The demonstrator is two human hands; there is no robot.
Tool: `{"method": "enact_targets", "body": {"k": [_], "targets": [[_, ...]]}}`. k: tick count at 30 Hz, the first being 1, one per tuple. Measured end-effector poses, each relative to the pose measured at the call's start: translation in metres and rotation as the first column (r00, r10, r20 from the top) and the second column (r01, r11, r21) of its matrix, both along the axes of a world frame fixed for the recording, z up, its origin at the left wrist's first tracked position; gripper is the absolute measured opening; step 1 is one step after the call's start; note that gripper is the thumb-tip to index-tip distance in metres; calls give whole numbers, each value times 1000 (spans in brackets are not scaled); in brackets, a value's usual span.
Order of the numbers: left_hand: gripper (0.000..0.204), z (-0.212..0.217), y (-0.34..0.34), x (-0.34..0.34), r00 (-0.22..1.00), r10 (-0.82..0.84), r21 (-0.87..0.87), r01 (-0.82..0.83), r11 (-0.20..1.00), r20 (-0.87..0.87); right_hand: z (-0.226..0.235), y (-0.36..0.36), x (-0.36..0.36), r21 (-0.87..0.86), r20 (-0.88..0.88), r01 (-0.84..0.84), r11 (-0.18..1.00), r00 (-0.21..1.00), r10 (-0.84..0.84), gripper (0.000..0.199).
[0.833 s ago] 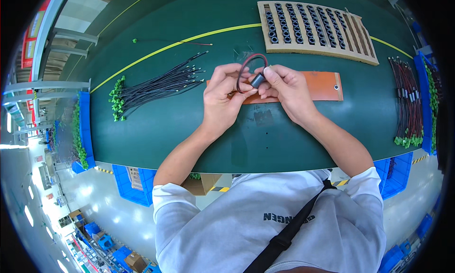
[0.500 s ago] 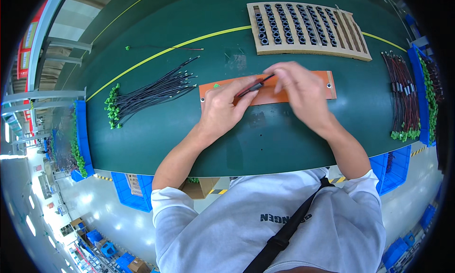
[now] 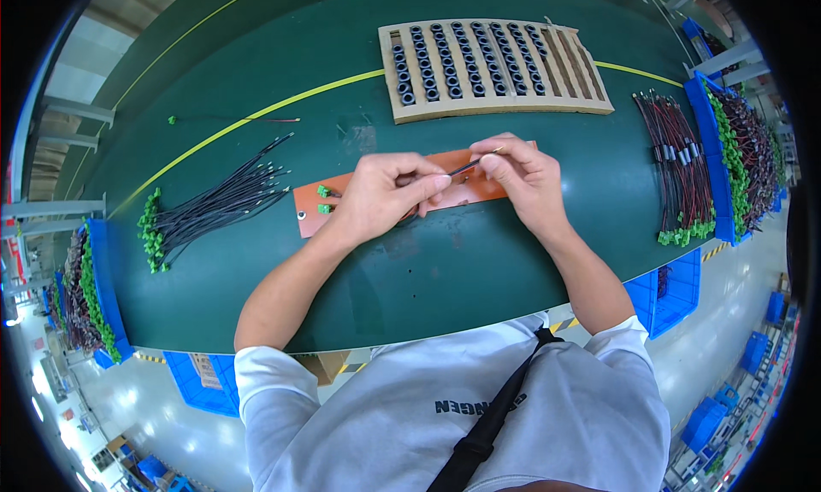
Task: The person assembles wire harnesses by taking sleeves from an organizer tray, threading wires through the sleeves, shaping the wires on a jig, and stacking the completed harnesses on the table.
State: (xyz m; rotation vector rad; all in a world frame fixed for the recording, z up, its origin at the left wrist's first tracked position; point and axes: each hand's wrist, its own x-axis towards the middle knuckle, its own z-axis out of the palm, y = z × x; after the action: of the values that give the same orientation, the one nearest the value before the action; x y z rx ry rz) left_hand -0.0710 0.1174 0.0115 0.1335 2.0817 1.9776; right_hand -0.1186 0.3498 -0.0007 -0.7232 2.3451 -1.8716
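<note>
My left hand point(image 3: 389, 193) is closed on a thin dark cable point(image 3: 462, 169), thumb pressed against the forefinger. The cable's tip is pinched by my right hand point(image 3: 526, 177), so a short length spans the gap between my hands. Both hands are over an orange board point(image 3: 310, 223) lying on the green table. Two green connectors point(image 3: 324, 199) rest on the board, left of my left hand, with wires running under it. My palm hides the rest of the wires. To the left lies a bundle of black cables point(image 3: 218, 200) with green connectors at one end.
At the back stands a cardboard tray point(image 3: 505, 106) with rows of black rings point(image 3: 453, 73). Red and black cables point(image 3: 676, 154) with grey sleeves lie at the right. Blue bins point(image 3: 723, 180) of cables flank the green table point(image 3: 376, 300). A single thin cable point(image 3: 248, 119) lies far left.
The black cylinder seen between my hands no longer shows there. My right hand is lower and now pinches the cable's tip. The green connectors left of my left hand show more clearly. The view has shifted.
</note>
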Motion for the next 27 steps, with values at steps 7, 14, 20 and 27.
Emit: {"method": "enact_targets", "body": {"k": [7,14,20,27], "targets": [[16,-5,3,3,998,55,44,-56,997,19,-3,-2,3,-146,233,-15,989,971,50,12],[16,-4,2,1,999,42,78,-44,996,23,2,-3,2,-142,234,-27,989,970,60,12],[17,-5,3,3,999,50,71,-50,996,-1,1,-2,2,-121,242,-35,992,968,63,13],[18,-3,4,3,999,46,85,-47,995,8,1,-1,2,-130,245,-53,990,966,84,14]]}}
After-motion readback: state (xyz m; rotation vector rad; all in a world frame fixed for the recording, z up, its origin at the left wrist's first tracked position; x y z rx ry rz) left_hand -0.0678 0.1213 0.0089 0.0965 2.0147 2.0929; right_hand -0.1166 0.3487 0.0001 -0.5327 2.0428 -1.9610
